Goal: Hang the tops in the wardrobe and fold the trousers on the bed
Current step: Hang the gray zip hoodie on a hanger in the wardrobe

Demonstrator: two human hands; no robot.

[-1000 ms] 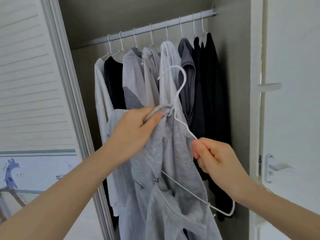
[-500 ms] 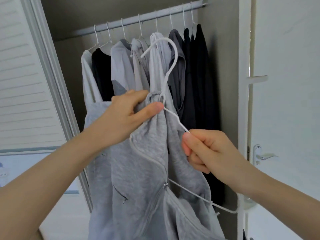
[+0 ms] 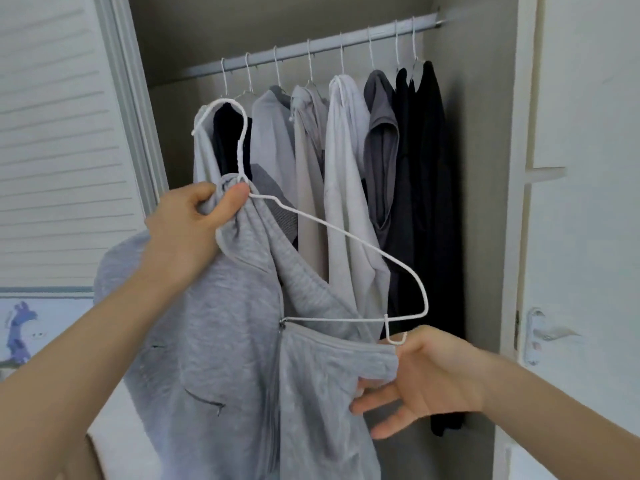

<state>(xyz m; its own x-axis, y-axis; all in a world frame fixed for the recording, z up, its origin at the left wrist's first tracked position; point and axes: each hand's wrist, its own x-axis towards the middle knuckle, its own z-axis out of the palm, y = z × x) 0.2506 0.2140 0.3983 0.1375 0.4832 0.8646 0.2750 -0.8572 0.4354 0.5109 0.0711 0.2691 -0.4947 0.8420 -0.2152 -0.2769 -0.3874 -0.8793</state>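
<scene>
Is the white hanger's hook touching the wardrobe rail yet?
Apart. The head view shows the white hanger hook in open air well below the rail.

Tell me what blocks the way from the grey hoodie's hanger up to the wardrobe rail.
Nothing visible blocks it. The white wire hanger in the grey zip hoodie sits below the metal rail, whose left end is free of hooks.

left hand (image 3: 187, 233) raised, fingers clenched, right hand (image 3: 426, 379) lower, fingers extended

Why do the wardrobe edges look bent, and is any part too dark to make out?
Head view: the wide-angle lens bows the wardrobe door frame and rail; soft, even light without glare; the black tops merge into shadow at the right; hands and grey hoodie are slightly soft.
</scene>
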